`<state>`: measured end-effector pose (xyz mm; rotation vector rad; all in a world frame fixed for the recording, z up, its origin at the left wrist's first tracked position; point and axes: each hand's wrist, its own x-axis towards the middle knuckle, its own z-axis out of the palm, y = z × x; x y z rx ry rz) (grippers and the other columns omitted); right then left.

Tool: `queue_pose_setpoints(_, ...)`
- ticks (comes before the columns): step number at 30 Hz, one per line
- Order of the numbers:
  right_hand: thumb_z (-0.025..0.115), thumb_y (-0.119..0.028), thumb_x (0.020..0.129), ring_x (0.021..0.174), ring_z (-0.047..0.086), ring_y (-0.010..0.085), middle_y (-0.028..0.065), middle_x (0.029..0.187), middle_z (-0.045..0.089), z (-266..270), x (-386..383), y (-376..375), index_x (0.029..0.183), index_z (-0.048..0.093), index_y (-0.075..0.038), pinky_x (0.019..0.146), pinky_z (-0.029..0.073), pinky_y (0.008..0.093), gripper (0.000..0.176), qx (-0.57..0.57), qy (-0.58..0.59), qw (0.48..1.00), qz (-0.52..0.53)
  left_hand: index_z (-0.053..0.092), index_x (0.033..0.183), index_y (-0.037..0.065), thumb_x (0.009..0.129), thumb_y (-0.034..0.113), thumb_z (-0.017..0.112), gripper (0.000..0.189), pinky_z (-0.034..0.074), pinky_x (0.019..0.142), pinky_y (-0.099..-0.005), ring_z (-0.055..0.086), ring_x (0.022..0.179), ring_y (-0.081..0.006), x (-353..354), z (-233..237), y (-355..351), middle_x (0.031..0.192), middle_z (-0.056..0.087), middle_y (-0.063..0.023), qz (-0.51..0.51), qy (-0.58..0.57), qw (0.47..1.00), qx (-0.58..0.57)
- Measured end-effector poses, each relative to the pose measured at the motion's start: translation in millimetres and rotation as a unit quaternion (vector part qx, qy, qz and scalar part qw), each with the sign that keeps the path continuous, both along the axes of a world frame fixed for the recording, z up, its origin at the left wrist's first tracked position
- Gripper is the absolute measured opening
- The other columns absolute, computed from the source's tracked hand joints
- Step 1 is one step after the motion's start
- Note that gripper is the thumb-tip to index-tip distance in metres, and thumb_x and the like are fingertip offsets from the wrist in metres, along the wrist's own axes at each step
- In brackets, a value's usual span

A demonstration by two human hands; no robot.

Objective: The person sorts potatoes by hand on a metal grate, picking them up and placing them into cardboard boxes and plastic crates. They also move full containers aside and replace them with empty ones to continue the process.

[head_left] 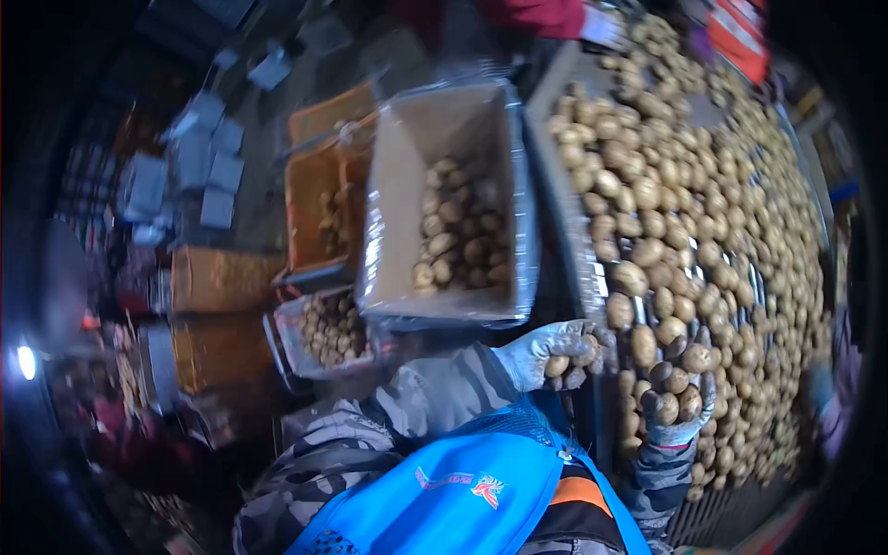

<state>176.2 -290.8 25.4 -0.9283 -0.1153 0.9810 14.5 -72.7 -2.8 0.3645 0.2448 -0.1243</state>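
Potatoes (647, 192) cover the sorting table on the right. My left hand (553, 355), in a pale glove with dark fingertips, is closed round a few potatoes just off the table's near left edge, below the lined box (396, 185). Over the lower part of the potato layer is my right hand (683, 407), also gloved, its fingers curled round several potatoes resting in the palm. The lined box holds a heap of potatoes (446, 242) against its right side and bottom.
Left of the lined box stand an orange crate (301, 208) and a pale crate of potatoes (289, 319). Cardboard boxes (217, 277) are further left. Co-workers' gloved hand (603, 28) and sleeve (536, 15) reach in at the top; another person is at the right edge.
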Motion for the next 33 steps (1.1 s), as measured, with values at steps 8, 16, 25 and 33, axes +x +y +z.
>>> queue_pose_setpoints(8,0.043,-0.046,0.094,0.114,0.049,0.0388,0.0132,0.139,0.038,26,-104,179,0.145,0.028,-0.019,0.072,0.053,0.0504,0.06,0.084,0.26,0.916,0.293,0.054,0.118,0.005,0.087,0.015,0.061,0.033,0.057,0.062,-0.037,0.062,0.1,-0.0362,-265,6,41,0.116,0.058,-0.0199,0.466,0.076,0.87,-0.143)
queue_pose_setpoints(16,0.048,-0.035,0.097,0.104,0.056,0.0228,0.002,0.105,0.06,-29,-279,304,0.136,0.042,-0.016,0.08,0.053,0.0446,0.044,0.117,0.413,0.697,0.575,0.055,0.12,0.004,0.086,0.003,0.055,0.035,0.052,0.087,-0.0354,0.06,0.104,-0.0254,-432,-55,97,0.109,0.061,-0.0136,0.693,0.21,0.682,0.1)
queue_pose_setpoints(25,0.049,-0.023,0.097,0.119,0.049,0.0263,0.0162,0.146,0.034,-26,-209,243,0.147,0.023,-0.006,0.089,0.049,0.0388,0.058,-0.053,0.031,0.813,0.579,0.055,0.127,0.005,0.098,0.018,0.04,0.035,0.039,0.1,-0.032,0.055,0.112,-0.0218,-493,-186,96,0.123,0.059,-0.0133,0.119,0.509,0.743,0.418)
queue_pose_setpoints(33,0.063,-0.03,0.089,0.115,0.053,0.0276,0.0152,0.141,0.04,9,-121,139,0.144,0.028,-0.003,0.09,0.048,0.0411,0.071,-0.128,-0.023,0.901,0.413,0.057,0.118,0.0,0.092,0.011,0.051,0.029,0.044,0.094,-0.0361,0.059,0.104,-0.0259,-428,-97,113,0.113,0.063,-0.0146,0.299,0.557,0.331,0.7)
